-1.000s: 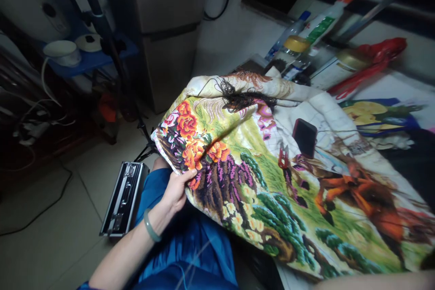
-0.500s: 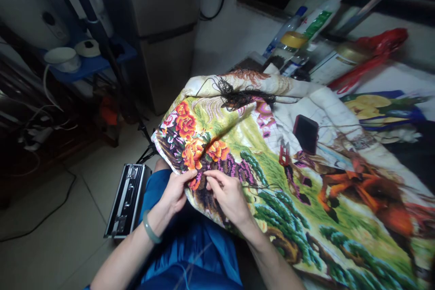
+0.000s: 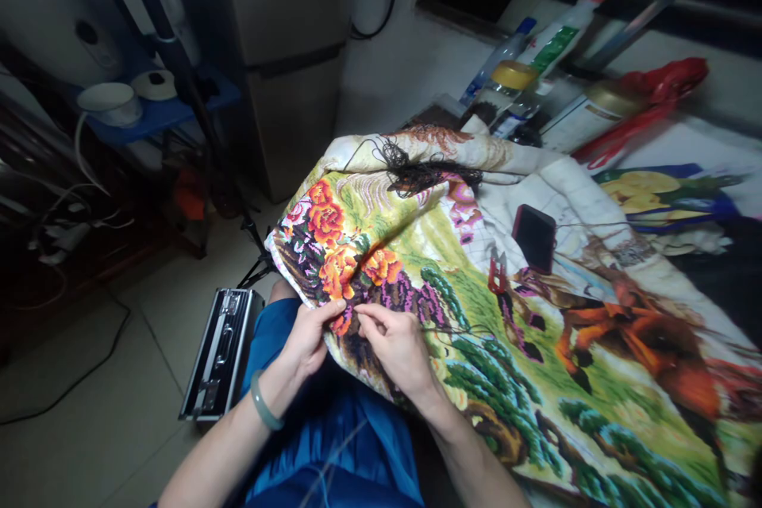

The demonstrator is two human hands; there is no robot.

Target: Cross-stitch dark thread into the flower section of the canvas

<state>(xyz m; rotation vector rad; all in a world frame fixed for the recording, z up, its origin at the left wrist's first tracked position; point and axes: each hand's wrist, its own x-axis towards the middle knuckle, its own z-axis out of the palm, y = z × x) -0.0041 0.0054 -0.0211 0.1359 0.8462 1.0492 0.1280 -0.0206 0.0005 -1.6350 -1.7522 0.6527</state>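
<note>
A large cross-stitch cloth (image 3: 393,230), patterned with orange flowers, green trees and a brown horse, lies over the table and hangs towards my lap. My left hand (image 3: 313,333) grips its near edge, thumb on top beside the orange flowers and the other fingers hidden beneath. Just to the right, the fingertips of my right hand (image 3: 393,337) are pinched together close over the dark stitched area. What they pinch is too small to make out. A dark thread (image 3: 458,329) trails over the cloth to the right of that hand.
Red thread snips (image 3: 497,271) and a dark phone (image 3: 534,238) rest on the cloth. A black thread bundle (image 3: 432,175) lies at its far side. Bottles and a yellow-lidded jar (image 3: 513,75) stand behind. A black-and-silver case (image 3: 221,353) is on the floor to the left.
My right hand's fingertips have shifted very slightly left and tucked closer together, near the cloth. The left hand keeps its hold in the same place.
</note>
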